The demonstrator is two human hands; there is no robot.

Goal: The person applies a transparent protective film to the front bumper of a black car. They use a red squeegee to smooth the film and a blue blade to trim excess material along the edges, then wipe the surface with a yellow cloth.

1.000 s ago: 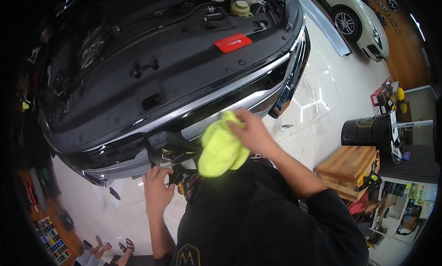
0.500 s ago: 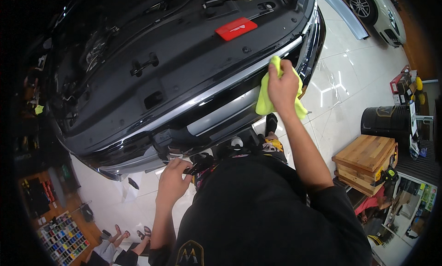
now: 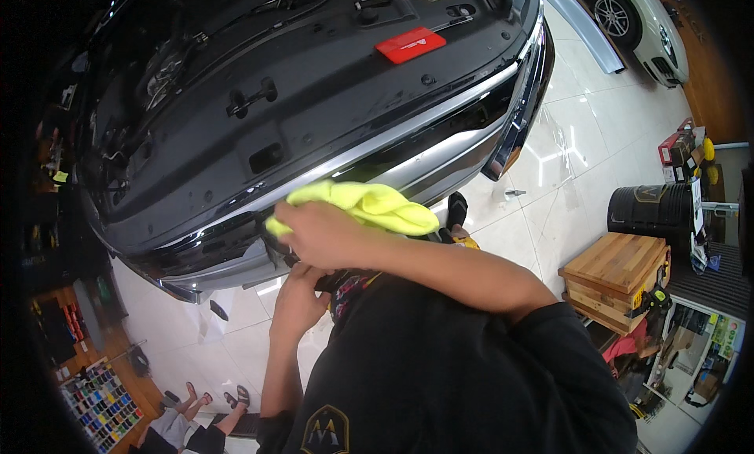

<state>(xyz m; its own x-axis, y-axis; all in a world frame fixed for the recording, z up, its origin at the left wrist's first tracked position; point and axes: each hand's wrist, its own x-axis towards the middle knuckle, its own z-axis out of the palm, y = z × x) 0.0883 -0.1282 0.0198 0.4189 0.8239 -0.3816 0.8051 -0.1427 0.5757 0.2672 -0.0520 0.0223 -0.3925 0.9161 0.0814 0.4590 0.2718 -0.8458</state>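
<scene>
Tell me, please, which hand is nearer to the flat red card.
Right. In the picture, the right hand, gripping the yellow-green cloth, is below and left of the flat red card; the left hand is also below and left, but farther away.

Glare streaks on glossy floor (image 3: 503, 226); corners black, edges bent; far left dim, perhaps blurred.

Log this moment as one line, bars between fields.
right hand: holding yellow-green cloth at car front | left hand: below right hand in view, grip unclear | red card: lying on black panel
</scene>
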